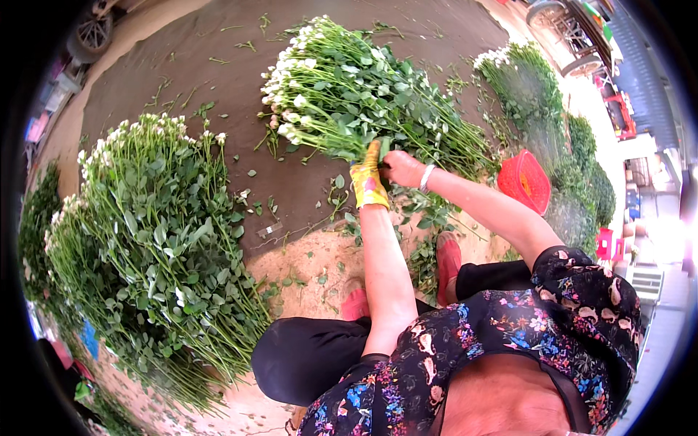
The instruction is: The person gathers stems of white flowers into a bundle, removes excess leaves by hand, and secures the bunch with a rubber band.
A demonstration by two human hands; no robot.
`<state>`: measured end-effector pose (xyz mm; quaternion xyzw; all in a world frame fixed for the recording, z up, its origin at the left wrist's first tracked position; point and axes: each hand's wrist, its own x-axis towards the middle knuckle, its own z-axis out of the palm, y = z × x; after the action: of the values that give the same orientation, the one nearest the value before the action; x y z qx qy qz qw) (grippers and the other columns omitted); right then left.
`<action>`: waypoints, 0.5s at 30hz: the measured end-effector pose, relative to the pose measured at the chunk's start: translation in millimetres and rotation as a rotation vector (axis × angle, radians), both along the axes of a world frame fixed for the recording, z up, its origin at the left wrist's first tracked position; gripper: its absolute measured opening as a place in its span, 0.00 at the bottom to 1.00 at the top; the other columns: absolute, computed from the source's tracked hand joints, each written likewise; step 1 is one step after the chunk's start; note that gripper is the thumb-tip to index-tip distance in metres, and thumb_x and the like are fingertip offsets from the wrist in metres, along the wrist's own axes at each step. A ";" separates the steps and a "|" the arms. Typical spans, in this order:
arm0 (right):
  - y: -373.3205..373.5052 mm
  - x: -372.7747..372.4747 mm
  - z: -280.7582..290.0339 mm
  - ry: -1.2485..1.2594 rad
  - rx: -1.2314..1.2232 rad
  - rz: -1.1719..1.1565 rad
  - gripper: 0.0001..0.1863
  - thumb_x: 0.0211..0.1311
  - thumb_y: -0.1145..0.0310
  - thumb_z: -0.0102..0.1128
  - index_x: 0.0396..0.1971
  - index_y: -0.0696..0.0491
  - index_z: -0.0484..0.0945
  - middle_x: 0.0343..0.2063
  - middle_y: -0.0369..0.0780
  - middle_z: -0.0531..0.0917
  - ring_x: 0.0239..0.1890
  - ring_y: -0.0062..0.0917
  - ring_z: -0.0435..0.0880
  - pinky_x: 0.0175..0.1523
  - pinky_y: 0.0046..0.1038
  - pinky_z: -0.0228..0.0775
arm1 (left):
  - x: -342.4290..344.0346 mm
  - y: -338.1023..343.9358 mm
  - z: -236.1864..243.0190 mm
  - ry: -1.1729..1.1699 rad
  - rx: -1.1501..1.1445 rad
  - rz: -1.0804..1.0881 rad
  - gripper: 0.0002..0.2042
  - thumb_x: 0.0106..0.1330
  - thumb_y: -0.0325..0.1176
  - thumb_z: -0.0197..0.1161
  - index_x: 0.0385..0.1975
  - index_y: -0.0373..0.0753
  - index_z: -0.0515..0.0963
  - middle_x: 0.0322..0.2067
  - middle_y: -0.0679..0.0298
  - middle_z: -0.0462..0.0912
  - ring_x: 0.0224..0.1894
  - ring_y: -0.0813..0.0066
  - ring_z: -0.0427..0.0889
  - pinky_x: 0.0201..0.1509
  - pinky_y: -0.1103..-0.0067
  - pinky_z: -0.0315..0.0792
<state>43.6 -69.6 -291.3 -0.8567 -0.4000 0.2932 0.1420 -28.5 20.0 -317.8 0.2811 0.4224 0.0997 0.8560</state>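
Observation:
A large heap of white roses (378, 94) lies on a dark cloth, blooms to the left and cut stems to the right. My left hand (369, 182), in a yellow patterned glove, is at the heap's near edge, closed around green rose stems that are mostly hidden by the glove. Right beside it, my bare right hand (404, 168) has its fingers curled in toward the glove. What lies in those fingers is hidden. A pale bracelet (427, 178) circles my right wrist.
Another big pile of white roses (160, 232) spreads at the left. More bunches (527, 87) stand at the far right, near a red plastic basket (523, 182). Loose leaves litter the dark cloth (196, 65) and floor. A wheeled cart (571, 33) is at the back right.

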 end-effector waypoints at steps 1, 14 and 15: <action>-3.7 -6.3 -6.9 -0.034 0.093 0.038 0.11 0.54 0.68 0.57 0.30 0.62 0.74 0.26 0.53 0.78 0.33 0.48 0.79 0.35 0.39 0.70 | 0.3 -0.2 -5.7 0.093 0.048 -0.039 0.26 0.49 0.47 0.73 0.35 0.29 0.75 0.26 0.64 0.79 0.19 0.78 0.70 0.21 0.78 0.66; 10.3 100.9 -28.1 -0.451 0.108 -0.219 0.15 0.51 0.64 0.62 0.39 0.49 0.76 0.33 0.41 0.81 0.37 0.39 0.79 0.44 0.36 0.71 | -11.8 6.7 -50.4 -0.005 -0.165 0.200 0.16 0.62 0.48 0.61 0.40 0.44 0.77 0.13 0.69 0.73 0.15 0.74 0.73 0.16 0.81 0.60; 6.4 103.3 -31.2 -0.448 0.213 -0.246 0.14 0.51 0.64 0.61 0.39 0.48 0.77 0.33 0.41 0.82 0.37 0.40 0.79 0.43 0.36 0.72 | -14.1 4.2 -44.0 -0.047 -0.154 0.165 0.15 0.62 0.48 0.60 0.41 0.45 0.78 0.13 0.70 0.72 0.15 0.75 0.74 0.16 0.82 0.59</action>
<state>146.9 -63.1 -322.5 -0.9226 -0.3428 0.0332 0.1739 -42.6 24.2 -361.8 0.1762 0.4303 0.1438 0.8736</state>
